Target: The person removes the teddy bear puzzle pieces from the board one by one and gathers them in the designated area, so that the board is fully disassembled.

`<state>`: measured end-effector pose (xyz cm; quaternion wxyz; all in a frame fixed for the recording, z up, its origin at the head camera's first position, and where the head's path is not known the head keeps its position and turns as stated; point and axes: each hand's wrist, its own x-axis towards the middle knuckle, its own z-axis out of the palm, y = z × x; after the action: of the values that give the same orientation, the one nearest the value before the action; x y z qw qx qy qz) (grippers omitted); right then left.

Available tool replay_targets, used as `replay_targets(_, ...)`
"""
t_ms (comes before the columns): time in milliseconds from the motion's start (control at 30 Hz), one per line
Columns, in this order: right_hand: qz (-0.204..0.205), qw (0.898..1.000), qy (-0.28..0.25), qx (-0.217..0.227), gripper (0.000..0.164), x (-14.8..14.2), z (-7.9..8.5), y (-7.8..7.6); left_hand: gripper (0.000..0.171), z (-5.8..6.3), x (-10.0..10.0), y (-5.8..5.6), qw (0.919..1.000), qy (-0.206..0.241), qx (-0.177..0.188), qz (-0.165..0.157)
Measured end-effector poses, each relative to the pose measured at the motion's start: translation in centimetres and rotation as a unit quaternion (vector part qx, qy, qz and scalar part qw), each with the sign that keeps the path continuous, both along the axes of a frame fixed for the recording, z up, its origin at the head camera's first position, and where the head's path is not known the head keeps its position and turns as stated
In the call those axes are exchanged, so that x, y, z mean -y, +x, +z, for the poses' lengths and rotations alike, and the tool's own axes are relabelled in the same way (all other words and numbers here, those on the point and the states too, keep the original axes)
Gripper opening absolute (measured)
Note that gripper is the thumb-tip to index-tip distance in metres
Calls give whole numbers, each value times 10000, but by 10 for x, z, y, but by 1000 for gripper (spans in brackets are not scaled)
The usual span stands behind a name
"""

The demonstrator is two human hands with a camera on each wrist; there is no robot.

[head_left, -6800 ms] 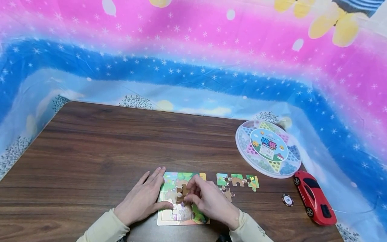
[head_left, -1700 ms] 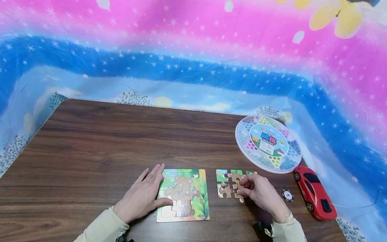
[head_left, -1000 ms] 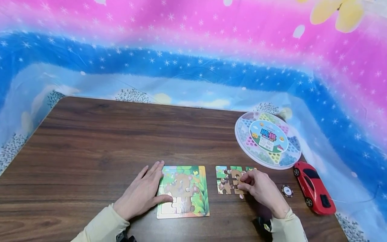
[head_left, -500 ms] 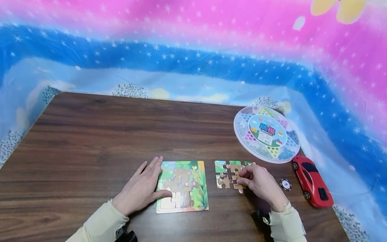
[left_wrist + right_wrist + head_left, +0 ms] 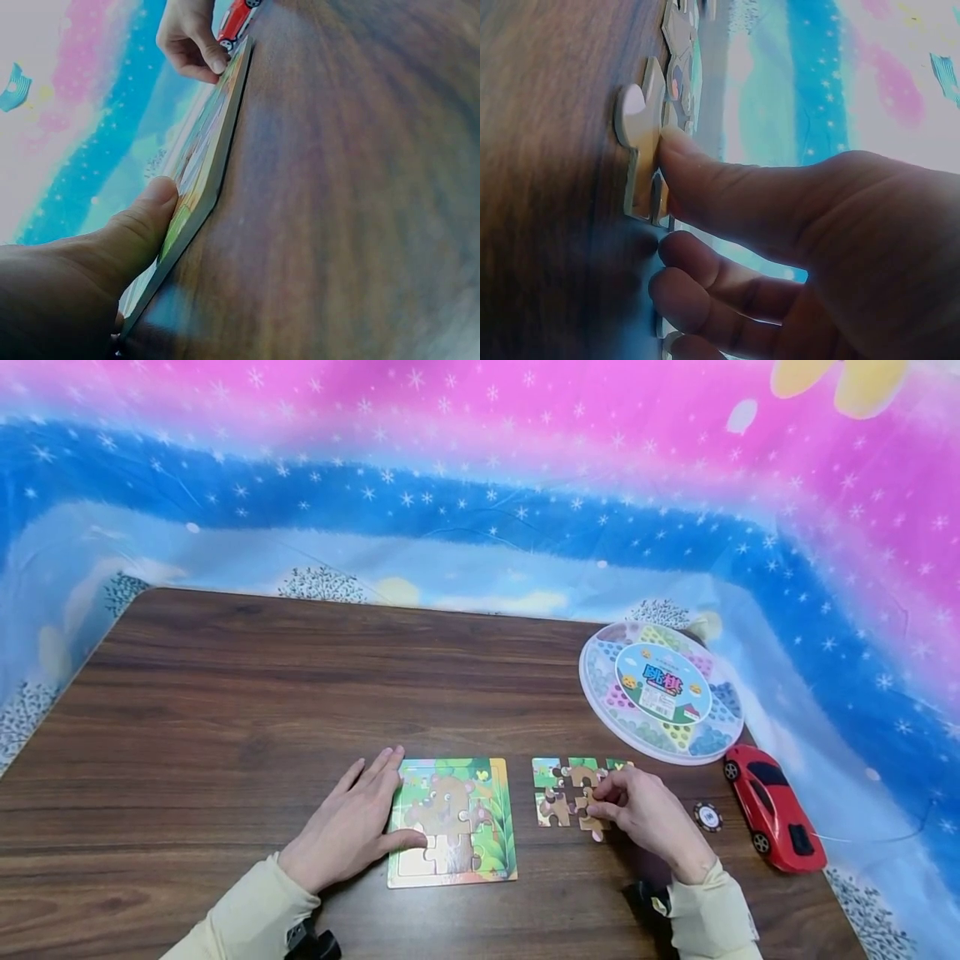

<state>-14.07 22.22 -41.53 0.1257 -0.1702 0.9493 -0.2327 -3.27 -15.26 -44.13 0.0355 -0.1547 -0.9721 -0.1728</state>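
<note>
My left hand point(image 5: 341, 827) lies flat with spread fingers at the left edge of a square jigsaw puzzle board point(image 5: 450, 881) showing a brown bear. Its thumb point(image 5: 154, 206) rests on the board's near edge in the left wrist view. To the right, loose puzzle pieces point(image 5: 553, 810) lie in two rows on the table. My right hand point(image 5: 652, 814) pinches a brown puzzle piece point(image 5: 592, 818) in the lower row, thumb against its upper face. The right wrist view shows that piece point(image 5: 646, 161) low over the table, its other fingers curled beside it. The hand covers part of the upper right piece.
A round Chinese checkers box point(image 5: 660, 693) sits at the back right. A red toy car point(image 5: 776, 810) stands along the right edge, with a black-and-white chip point(image 5: 707, 817) beside it. A patterned cloth point(image 5: 450, 477) hangs behind the wooden table point(image 5: 285, 685).
Since the oldest frame, my right hand has moved from the board to the loose pieces, with one more brown piece there. The left hand stays put. The head view has tilted downward.
</note>
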Motion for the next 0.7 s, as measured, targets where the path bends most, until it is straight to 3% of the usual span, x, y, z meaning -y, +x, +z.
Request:
replay_targets(367, -154, 9997, 61, 203, 10, 1, 1, -1, 79, 0, 0, 1, 10000, -22, -55, -15)
replay_targets(700, -210, 9993, -277, -120, 16, 1, 2, 3, 81, 0, 0, 1, 10000, -25, -65, -11)
